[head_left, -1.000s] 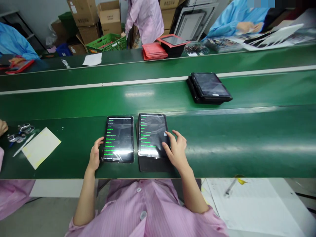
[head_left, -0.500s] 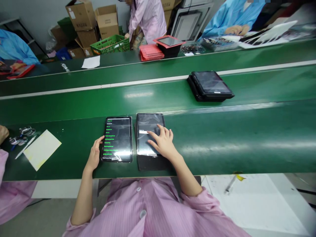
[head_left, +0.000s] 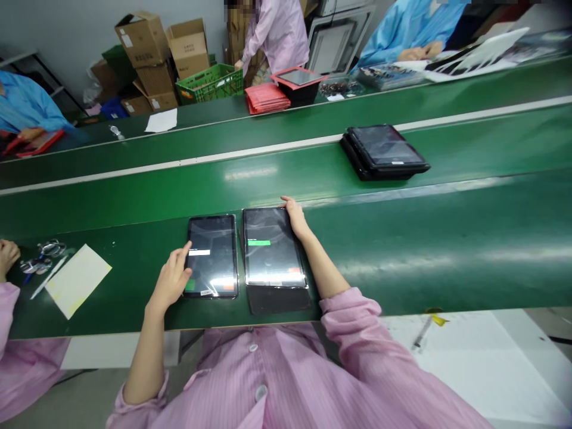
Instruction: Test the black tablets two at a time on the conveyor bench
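Observation:
Two black tablets lie flat side by side on the green bench. The left tablet (head_left: 213, 268) shows a dark screen with a white bar and small green and red patches at the bottom. My left hand (head_left: 170, 275) is at its left side, index finger extended to the screen edge and thumb near the green patch. The right tablet (head_left: 273, 259) shows a green bar and a red patch, and rests partly over a dark flat panel (head_left: 279, 301). My right hand (head_left: 295, 215) lies along its upper right edge, fingers reaching past the top corner, partly hidden.
Stacked tablets (head_left: 386, 149) sit farther back on the green belt (head_left: 187, 176). At left are a yellowish sheet (head_left: 78, 281), a white pen (head_left: 48, 277) and another person's hand (head_left: 8, 256). Across the belt, red sleeves (head_left: 267, 98) lie near co-workers. A green crate (head_left: 208, 83) stands behind.
My right hand has moved off the right tablet's screen to its upper right edge. That tablet's white bar is now green. The left tablet's list has given way to a screen with a white bar.

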Demonstrator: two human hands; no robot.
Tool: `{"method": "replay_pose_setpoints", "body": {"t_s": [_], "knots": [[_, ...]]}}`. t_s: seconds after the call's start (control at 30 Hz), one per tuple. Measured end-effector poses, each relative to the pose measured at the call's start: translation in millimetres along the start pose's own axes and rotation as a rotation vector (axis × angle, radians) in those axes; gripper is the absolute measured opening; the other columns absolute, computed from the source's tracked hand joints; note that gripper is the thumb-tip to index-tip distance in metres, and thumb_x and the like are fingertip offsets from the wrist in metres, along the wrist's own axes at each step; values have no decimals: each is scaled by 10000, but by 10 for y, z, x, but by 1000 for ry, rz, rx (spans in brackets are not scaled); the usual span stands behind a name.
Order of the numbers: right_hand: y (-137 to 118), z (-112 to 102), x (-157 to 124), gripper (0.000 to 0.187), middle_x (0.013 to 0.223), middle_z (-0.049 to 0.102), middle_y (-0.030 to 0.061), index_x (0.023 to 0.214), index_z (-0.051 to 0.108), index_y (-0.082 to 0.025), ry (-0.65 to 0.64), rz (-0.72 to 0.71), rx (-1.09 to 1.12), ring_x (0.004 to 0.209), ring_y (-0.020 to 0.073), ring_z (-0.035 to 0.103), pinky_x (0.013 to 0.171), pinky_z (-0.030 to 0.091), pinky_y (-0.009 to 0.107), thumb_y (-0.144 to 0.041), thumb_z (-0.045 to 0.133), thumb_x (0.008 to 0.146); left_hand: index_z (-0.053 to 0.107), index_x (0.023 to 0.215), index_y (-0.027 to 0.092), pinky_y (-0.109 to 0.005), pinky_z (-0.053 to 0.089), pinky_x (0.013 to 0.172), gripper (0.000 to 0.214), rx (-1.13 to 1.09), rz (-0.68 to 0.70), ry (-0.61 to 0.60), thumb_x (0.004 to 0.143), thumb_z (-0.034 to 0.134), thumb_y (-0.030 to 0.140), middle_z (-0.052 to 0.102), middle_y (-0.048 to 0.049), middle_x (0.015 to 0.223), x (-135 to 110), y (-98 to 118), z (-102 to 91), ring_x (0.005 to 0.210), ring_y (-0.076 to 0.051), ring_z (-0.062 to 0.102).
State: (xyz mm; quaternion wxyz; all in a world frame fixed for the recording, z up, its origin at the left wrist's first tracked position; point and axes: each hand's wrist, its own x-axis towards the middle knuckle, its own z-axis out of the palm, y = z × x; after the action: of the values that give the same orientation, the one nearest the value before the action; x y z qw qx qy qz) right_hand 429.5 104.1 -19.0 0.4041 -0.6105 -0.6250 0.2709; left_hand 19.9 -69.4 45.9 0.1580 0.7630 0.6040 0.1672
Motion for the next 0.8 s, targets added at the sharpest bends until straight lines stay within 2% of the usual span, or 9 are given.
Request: {"method": "replay_pose_setpoints", "body": {"t_s": [0.07,0.13,0.23,0.33,0.47,0.57,0.63,0.73,0.8], "knots": [[-26,3,-36,609,1186,699,70,1334,564,-316,-60,-50,2,1152,324,546,1041,377,565,-630,172,989,158,1599,200,-538,373,1119,656,-9,53,52,1029,242,515,346,-195,1511,214,-5,-85,1377,-335,417],[-59,-8,-57,617,1196,699,68,1347,565,-310,-103,-90,7,1155,321,550,1046,375,555,-627,173,991,270,1563,194,-513,347,1153,619,10,108,42,1033,247,513,311,-183,1559,532,38,-169,1431,-322,364],[-97,-26,-75,625,1229,685,69,1354,585,-308,-133,-152,11,1166,310,553,1055,371,535,-611,165,1003,441,1468,185,-509,332,1168,579,124,262,-83,1028,287,529,329,-171,1576,1072,224,-194,1441,-318,369],[-119,-44,-114,633,1288,641,77,1277,667,-306,-163,-206,-36,1214,304,526,1077,356,519,-595,169,1014,404,1487,162,-556,275,1188,580,278,433,-186,1021,360,505,266,-192,1618,1426,513,-46,1462,-332,343],[-144,-82,-165,618,1342,585,82,1163,743,-310,-187,-195,-100,1265,295,491,1116,329,507,-605,221,1013,349,1520,158,-548,290,1177,661,406,560,-246,977,497,505,319,-191,1601,1419,814,153,1450,-372,353],[-146,-113,-167,690,1359,570,93,990,792,-262,-215,-187,-57,1289,295,478,1146,301,505,-605,194,1017,320,1530,165,-536,341,1134,679,435,592,-265,974,507,507,479,-190,1483,1279,892,118,1366,-354,464],[-135,-121,-157,700,1317,590,102,1017,782,-250,-202,-196,10,1276,285,496,1147,310,492,-612,183,1016,349,1502,181,-529,388,1083,611,421,585,-256,991,473,494,542,-181,1398,1242,881,54,1264,-322,553],[-116,-111,-150,658,1255,605,102,1195,721,-264,-154,-204,71,1241,268,527,1136,338,470,-660,236,993,504,1298,169,-609,326,1109,456,395,540,-194,990,456,502,472,-213,1456,1294,794,19,1321,-354,501],[-110,-105,-154,669,1251,600,107,1147,743,-259,-147,-191,67,1231,277,533,1134,338,474,-701,274,968,533,1111,167,-666,239,1148,387,330,518,-188,982,451,523,369,-232,1539,1344,724,31,1421,-382,384]]}}
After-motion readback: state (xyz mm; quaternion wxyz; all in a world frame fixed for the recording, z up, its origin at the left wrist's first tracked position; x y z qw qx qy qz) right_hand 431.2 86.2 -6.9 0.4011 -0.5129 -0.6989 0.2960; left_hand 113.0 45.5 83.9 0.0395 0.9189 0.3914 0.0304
